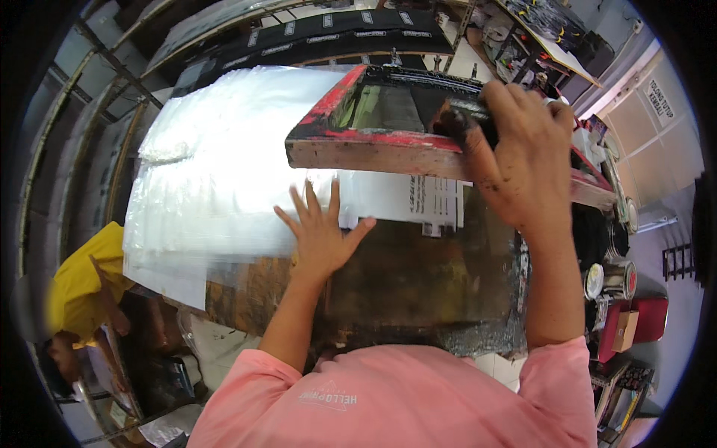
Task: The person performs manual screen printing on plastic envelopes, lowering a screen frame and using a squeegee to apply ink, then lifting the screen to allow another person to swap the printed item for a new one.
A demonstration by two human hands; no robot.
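My left hand is spread, its fingers reaching onto a white plastic bag printed in black on its right part. Beside and beyond it lies a broad pile of clear and white plastic bags. My right hand is closed round a dark, ink-stained squeegee, with black ink on the thumb. The squeegee is over a screen printing frame smeared with red and black ink. The frame's near edge is raised above the table; whether my right fingers also grip it is hidden.
The stained worktable spreads before me. Black printed pieces lie on a rack beyond it. Paint cans and a red chair stand at right. A person in yellow bends at left by metal racks.
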